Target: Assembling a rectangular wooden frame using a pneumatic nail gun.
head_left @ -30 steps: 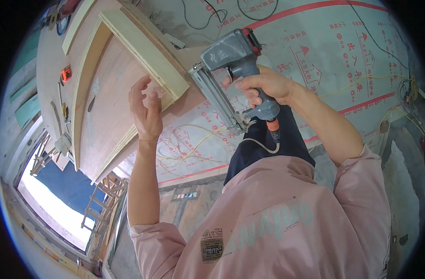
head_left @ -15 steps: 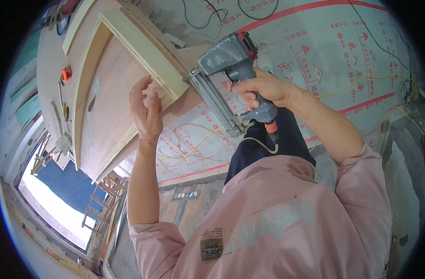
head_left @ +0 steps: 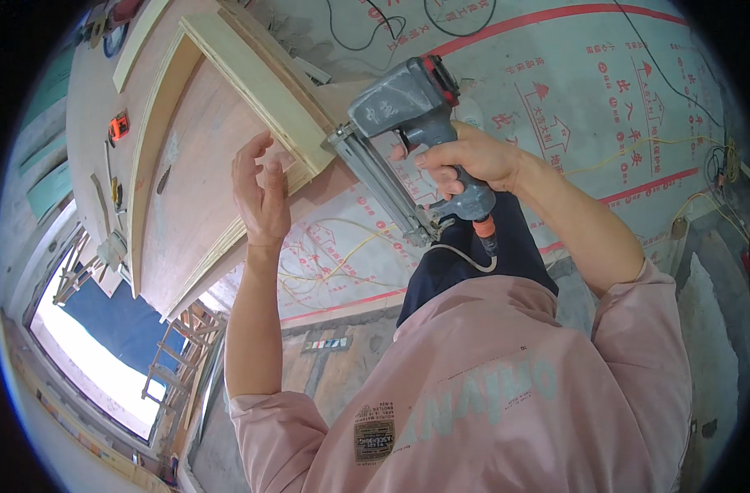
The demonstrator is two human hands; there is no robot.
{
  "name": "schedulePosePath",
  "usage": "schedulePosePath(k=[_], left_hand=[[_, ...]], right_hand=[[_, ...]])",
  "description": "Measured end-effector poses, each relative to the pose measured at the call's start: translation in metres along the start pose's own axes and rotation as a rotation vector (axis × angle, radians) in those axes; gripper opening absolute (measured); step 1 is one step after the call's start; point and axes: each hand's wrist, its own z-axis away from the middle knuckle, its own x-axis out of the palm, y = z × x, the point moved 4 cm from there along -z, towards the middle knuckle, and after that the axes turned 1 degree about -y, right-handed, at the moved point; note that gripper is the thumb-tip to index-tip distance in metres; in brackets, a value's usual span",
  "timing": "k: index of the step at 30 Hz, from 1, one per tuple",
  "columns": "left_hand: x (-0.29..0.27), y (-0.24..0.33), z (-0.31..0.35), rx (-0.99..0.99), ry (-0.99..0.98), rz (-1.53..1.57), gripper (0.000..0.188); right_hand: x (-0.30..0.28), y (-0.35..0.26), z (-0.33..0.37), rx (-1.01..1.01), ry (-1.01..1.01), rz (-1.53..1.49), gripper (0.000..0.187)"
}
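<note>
My right hand (head_left: 482, 160) is wrapped round the handle of a grey pneumatic nail gun (head_left: 400, 103). The gun's nose meets, or nearly meets, the near corner of a pale wooden frame (head_left: 256, 90); I cannot tell whether they touch. An orange fitting (head_left: 483, 227) joins a thin air hose to the handle's base. My left hand (head_left: 262, 193) is open beside the frame's near end, its fingers bent and apart. Part of the frame lies behind those fingers. Under the frame is a wide wooden panel (head_left: 194, 164) with a curved plywood strip along it.
On the panel's left part rest an orange tape measure (head_left: 119, 125), a small dark blade-shaped tool (head_left: 163, 180) and other hand tools. Printed protective sheeting (head_left: 588, 99) covers the floor, with yellow and black cords across it. A wooden ladder-like frame (head_left: 174, 361) stands at lower left.
Hardly anything differs. The hose and orange fitting have shifted slightly right, and the surroundings have moved a few pixels in view. Both hands keep nearly the same places.
</note>
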Motion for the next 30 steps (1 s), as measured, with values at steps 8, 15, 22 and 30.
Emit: schedulePosePath(k=[8, 15, 22, 30], left_hand=[[-0.001, 0.000, 0.001, 0.019, 0.000, -0.013, 0.055], [0.000, -0.002, 0.000, 0.030, 0.016, 0.013, 0.055], [0.000, -0.002, 0.001, 0.020, 0.015, 0.028, 0.054], [-0.002, -0.005, 0.000, 0.034, 0.012, 0.035, 0.055]], right_hand=[[-0.002, 0.003, -0.001, -0.016, -0.028, -0.041, 0.031], [0.000, -0.002, 0.005, 0.000, -0.030, -0.079, 0.025], [0.005, -0.004, 0.005, -0.003, -0.013, -0.022, 0.027], [0.003, -0.004, 0.004, 0.002, -0.034, -0.011, 0.023]])
